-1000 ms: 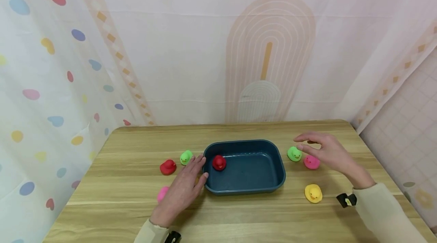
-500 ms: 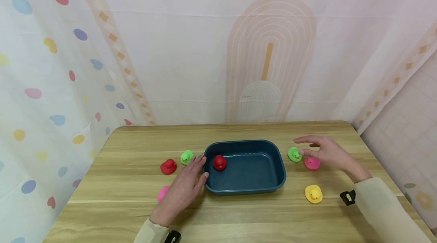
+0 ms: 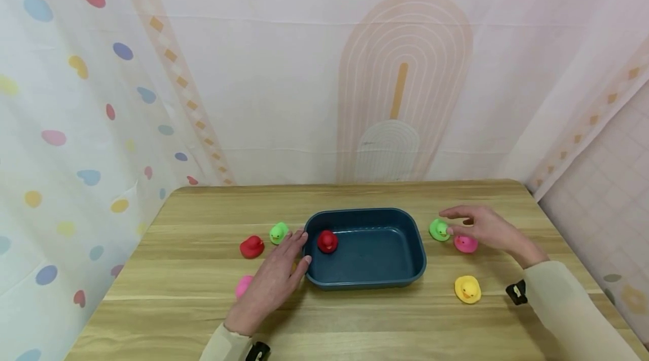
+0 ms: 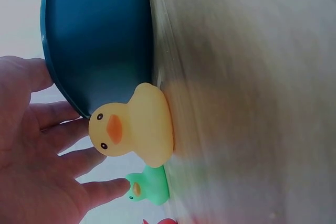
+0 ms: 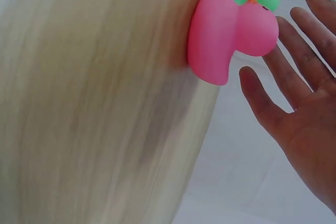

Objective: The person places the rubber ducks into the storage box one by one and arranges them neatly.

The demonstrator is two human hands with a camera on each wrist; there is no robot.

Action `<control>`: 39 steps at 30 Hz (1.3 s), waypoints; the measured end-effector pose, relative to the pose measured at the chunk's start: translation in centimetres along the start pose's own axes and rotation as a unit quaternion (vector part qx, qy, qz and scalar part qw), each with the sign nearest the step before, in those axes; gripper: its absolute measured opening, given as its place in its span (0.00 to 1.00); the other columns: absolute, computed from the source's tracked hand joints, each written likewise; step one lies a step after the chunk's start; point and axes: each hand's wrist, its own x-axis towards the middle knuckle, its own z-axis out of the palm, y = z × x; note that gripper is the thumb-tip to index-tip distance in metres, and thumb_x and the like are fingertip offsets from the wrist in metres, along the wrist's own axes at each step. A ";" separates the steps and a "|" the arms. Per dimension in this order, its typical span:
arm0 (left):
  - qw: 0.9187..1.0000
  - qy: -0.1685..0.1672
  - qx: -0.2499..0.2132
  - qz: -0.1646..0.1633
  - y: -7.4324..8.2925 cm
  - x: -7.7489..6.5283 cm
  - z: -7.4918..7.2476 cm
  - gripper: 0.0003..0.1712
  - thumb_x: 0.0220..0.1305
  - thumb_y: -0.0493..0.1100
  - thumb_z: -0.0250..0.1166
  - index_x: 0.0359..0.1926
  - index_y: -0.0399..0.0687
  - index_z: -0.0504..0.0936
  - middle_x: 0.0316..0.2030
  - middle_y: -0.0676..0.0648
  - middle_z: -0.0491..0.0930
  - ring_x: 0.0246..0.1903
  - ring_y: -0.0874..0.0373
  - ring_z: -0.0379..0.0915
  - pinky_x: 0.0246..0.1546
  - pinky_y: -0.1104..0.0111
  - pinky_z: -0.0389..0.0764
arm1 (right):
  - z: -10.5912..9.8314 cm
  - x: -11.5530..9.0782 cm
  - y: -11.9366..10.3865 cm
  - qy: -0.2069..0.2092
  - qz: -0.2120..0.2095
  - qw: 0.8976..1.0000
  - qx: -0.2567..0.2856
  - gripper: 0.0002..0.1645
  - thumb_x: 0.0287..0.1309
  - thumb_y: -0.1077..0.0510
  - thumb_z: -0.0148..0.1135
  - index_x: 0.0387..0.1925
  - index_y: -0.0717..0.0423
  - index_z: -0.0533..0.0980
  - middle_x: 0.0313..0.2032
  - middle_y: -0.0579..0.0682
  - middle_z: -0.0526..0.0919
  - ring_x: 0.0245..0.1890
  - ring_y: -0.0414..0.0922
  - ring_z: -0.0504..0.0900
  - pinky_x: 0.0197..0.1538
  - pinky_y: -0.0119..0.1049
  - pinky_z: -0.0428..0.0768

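Note:
With fingers extended, my left hand rests against the left rim of a dark blue plastic bin. Beneath that hand stands a yellow rubber duck, mostly hidden in the head view, with a green duck just beyond the fingertips. Inside the bin, at its left end, sits a red duck. My right hand hovers with loosely bent fingers over a second green duck and a pink duck. Nothing is held in it; a gap shows between palm and pink duck in the right wrist view.
Another red duck and another pink duck, partly covered by the left hand, lie left of the bin. A yellow duck lies nearer the front on the right. A patterned curtain hangs behind the wooden table.
My right hand has lowered slightly toward the green and pink ducks on the right. The left hand stays at the bin's rim, and the ducks and bin keep their places.

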 end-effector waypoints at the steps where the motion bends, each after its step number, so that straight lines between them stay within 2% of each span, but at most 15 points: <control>1: 1.000 0.000 -0.001 -0.001 0.0 0.0 0.0 0.31 0.77 0.47 0.61 0.73 0.34 0.70 0.74 0.37 0.66 0.74 0.35 0.58 0.71 0.41 0.65 | 0.1 0.1 0.1 -0.004 0.001 1.000 0.003 0.24 0.68 0.57 0.68 0.61 0.66 0.79 0.57 0.62 0.84 0.59 0.63 0.80 0.59 0.60 0.80; 9: 1.000 -0.001 -0.008 -0.007 0.1 0.0 0.1 0.31 0.77 0.46 0.61 0.73 0.35 0.70 0.75 0.38 0.65 0.75 0.36 0.57 0.71 0.42 0.65 | 0.5 0.6 0.7 -0.021 0.011 1.000 0.006 0.21 0.67 0.62 0.68 0.58 0.67 0.80 0.54 0.59 0.85 0.52 0.55 0.83 0.55 0.46 0.83; 16: 1.000 -0.002 -0.011 -0.005 0.2 0.0 0.1 0.31 0.77 0.47 0.61 0.73 0.35 0.70 0.75 0.37 0.65 0.75 0.36 0.57 0.71 0.41 0.65 | 0.8 0.8 0.8 -0.019 0.016 1.000 -0.011 0.18 0.66 0.65 0.67 0.56 0.67 0.81 0.51 0.59 0.86 0.49 0.52 0.84 0.53 0.48 0.85; 22: 1.000 -0.001 -0.009 -0.005 0.3 0.0 0.2 0.31 0.77 0.47 0.61 0.73 0.36 0.70 0.75 0.38 0.65 0.75 0.36 0.57 0.71 0.42 0.65 | 0.7 0.6 0.6 -0.015 0.020 1.000 -0.008 0.17 0.67 0.64 0.66 0.55 0.66 0.82 0.50 0.56 0.86 0.48 0.51 0.82 0.54 0.51 0.84; 34: 1.000 0.000 -0.013 -0.001 0.7 0.1 0.4 0.31 0.77 0.47 0.61 0.73 0.35 0.70 0.75 0.38 0.65 0.75 0.36 0.57 0.71 0.42 0.64 | -0.6 -0.7 -1.4 0.053 0.000 0.998 -0.037 0.17 0.69 0.57 0.67 0.56 0.60 0.83 0.53 0.57 0.86 0.51 0.57 0.84 0.56 0.60 0.82; 39: 1.000 -0.004 -0.010 -0.004 0.9 0.3 0.5 0.32 0.77 0.48 0.61 0.74 0.36 0.69 0.76 0.40 0.64 0.75 0.37 0.57 0.71 0.43 0.64 | -1.2 -1.5 -2.7 0.077 -0.012 0.996 -0.052 0.19 0.69 0.57 0.68 0.57 0.59 0.83 0.54 0.57 0.86 0.52 0.57 0.84 0.54 0.53 0.84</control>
